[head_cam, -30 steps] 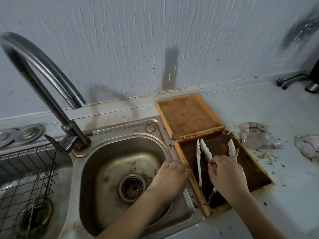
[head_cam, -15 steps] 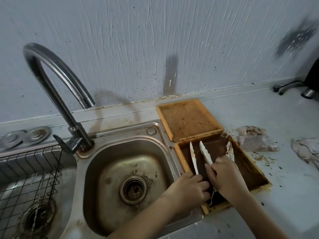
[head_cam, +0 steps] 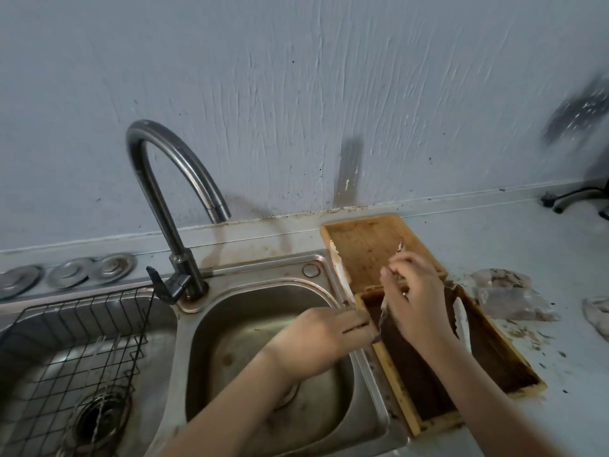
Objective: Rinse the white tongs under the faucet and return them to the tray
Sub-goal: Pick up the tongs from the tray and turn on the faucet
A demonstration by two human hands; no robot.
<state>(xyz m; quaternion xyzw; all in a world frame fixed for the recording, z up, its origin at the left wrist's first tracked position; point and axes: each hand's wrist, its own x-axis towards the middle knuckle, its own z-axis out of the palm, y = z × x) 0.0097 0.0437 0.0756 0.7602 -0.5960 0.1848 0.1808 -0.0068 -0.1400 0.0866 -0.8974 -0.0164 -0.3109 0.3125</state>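
Observation:
The white tongs [head_cam: 340, 275] are lifted over the seam between the sink and the dark wet wooden tray [head_cam: 392, 371], blurred by motion. My left hand [head_cam: 321, 341] grips the hinge end above the sink's right rim, and one white arm points up and away from it. My right hand [head_cam: 416, 300] pinches the other thin arm, whose tip sticks out above my fingers. A second white piece [head_cam: 460, 313] lies in the tray to the right of my right hand. The curved steel faucet [head_cam: 171, 179] stands at the back left, and no water is running.
A lighter wooden tray [head_cam: 362, 242] sits against the wall behind the dark one. The round sink basin [head_cam: 237, 328] lies under my left arm, with a wire rack [head_cam: 66, 341] in the left basin. A plastic bag [head_cam: 507, 293], a cloth [head_cam: 597, 316] and crumbs are on the right counter.
My left hand has moved from the sink rim onto the tongs. Both hands have raised the tongs from the tray floor toward the sink and wall. The camera has tilted.

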